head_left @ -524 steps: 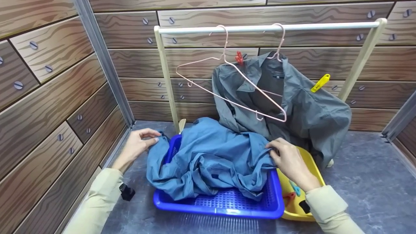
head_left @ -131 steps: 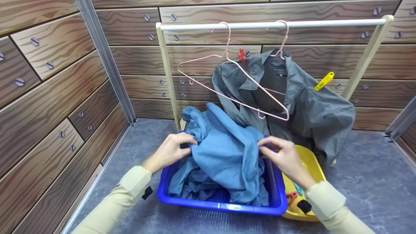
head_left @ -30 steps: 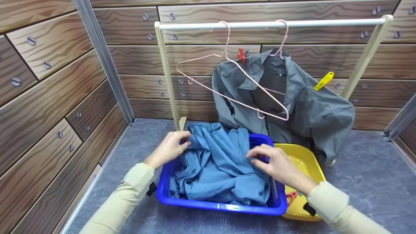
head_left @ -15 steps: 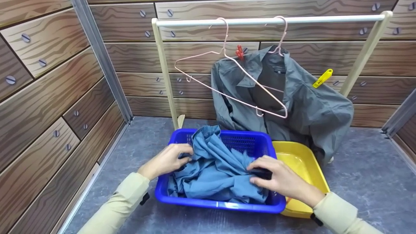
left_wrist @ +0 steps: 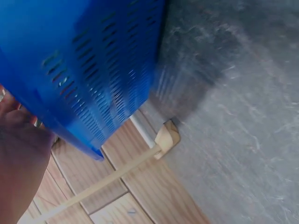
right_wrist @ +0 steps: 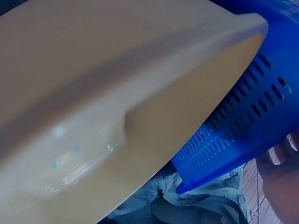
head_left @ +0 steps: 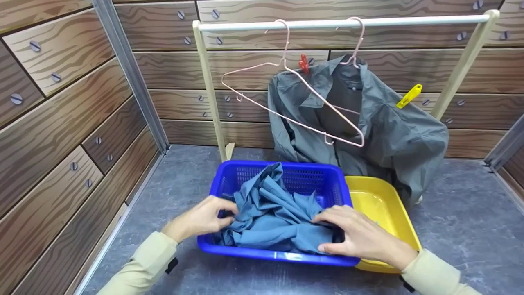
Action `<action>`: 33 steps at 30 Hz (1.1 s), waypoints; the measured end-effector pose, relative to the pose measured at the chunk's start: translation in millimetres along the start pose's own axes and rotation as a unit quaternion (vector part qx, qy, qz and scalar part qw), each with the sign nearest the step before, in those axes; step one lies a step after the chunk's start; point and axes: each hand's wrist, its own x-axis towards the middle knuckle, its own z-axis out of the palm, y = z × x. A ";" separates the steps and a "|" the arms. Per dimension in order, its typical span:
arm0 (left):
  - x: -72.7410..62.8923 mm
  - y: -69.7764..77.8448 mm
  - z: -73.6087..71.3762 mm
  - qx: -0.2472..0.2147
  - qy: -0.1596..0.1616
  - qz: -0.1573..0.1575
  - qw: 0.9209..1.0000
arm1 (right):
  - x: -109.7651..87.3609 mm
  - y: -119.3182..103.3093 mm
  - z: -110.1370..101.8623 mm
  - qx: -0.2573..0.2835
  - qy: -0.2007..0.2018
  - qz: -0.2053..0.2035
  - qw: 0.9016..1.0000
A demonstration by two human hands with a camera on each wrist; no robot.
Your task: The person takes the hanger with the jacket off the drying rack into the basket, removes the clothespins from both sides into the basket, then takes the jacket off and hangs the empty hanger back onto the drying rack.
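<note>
A crumpled blue garment (head_left: pixel 278 217) lies bunched in the blue plastic basket (head_left: pixel 282 256) in the head view. At its left side my left hand (head_left: pixel 202 219) touches the cloth, with bent fingers and a gap between thumb and forefinger. My right hand (head_left: pixel 360 235) rests on the right part of the garment, thumb and fingers spread apart. Both hands reach over the basket's rim. The left wrist view has the left hand (left_wrist: pixel 21 154) beside the basket wall (left_wrist: pixel 93 70). Part of the right hand (right_wrist: pixel 282 186) appears at the edge of the right wrist view. Some fingertips are hidden.
A yellow basin (head_left: pixel 382 205) stands against the basket's right side. Behind is a rack with a white rail (head_left: pixel 319 24), a bare pink hanger (head_left: pixel 262 107) and a hung grey shirt (head_left: pixel 393 123). A red peg (head_left: pixel 303 64) and a yellow peg (head_left: pixel 409 96) are on the shirt.
The blue garment, earlier spread over the basket and lifted, now lies lower and bunched toward the front. Both hands have come down and nearer, exposing the basket's back wall.
</note>
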 end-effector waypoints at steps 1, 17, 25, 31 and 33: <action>-1.8 2.1 1.4 0.000 -0.009 -0.009 1.000 | -0.9 -0.6 -0.4 -0.004 -0.010 0.008 1.000; 4.6 11.3 19.0 0.204 0.041 0.025 0.978 | 8.3 7.8 6.6 -0.072 0.026 -0.026 0.997; 4.5 3.2 21.0 0.182 0.046 0.008 0.982 | 10.0 13.3 7.3 -0.038 0.018 -0.012 0.999; 0.9 3.0 24.8 0.162 0.041 0.000 0.986 | 5.8 13.3 5.6 -0.030 0.025 0.000 0.999; -0.3 3.3 24.5 0.154 0.044 -0.005 0.987 | 3.7 12.6 4.2 -0.036 0.039 0.007 0.999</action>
